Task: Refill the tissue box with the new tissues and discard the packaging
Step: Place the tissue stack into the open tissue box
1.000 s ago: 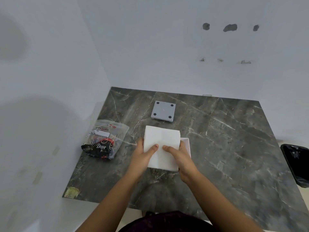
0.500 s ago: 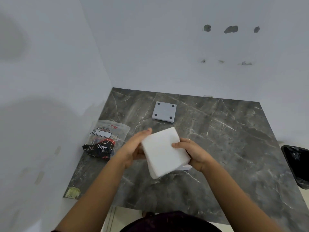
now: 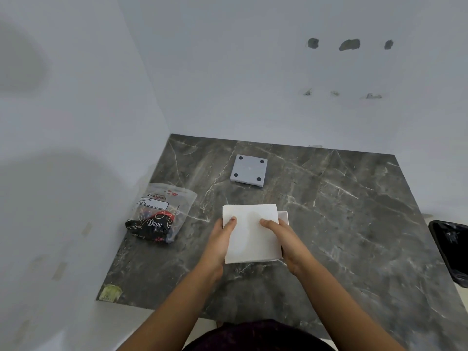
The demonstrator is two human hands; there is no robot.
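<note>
A white stack of tissues [image 3: 250, 231] lies flat over the white tissue box [image 3: 283, 216], of which only a corner shows at the stack's right edge. My left hand [image 3: 220, 239] grips the stack's left side, thumb on top. The stack's right side is held the same way by my right hand [image 3: 286, 239]. The box's grey lid [image 3: 249, 170], with black feet at its corners, lies farther back on the table. The clear plastic tissue packaging [image 3: 162, 211] with a "Dove" print lies to the left.
The dark marble table [image 3: 342, 224] sits in a corner, with white walls at the left and back. A black-lined bin [image 3: 450, 249] stands off the table's right edge. A yellowish sticker [image 3: 110, 292] marks the table's near left corner.
Half a second ago both hands held the tissue stack lifted and tilted above the table. Now the stack is lowered flat over the box, squared up, with both hands on its sides.
</note>
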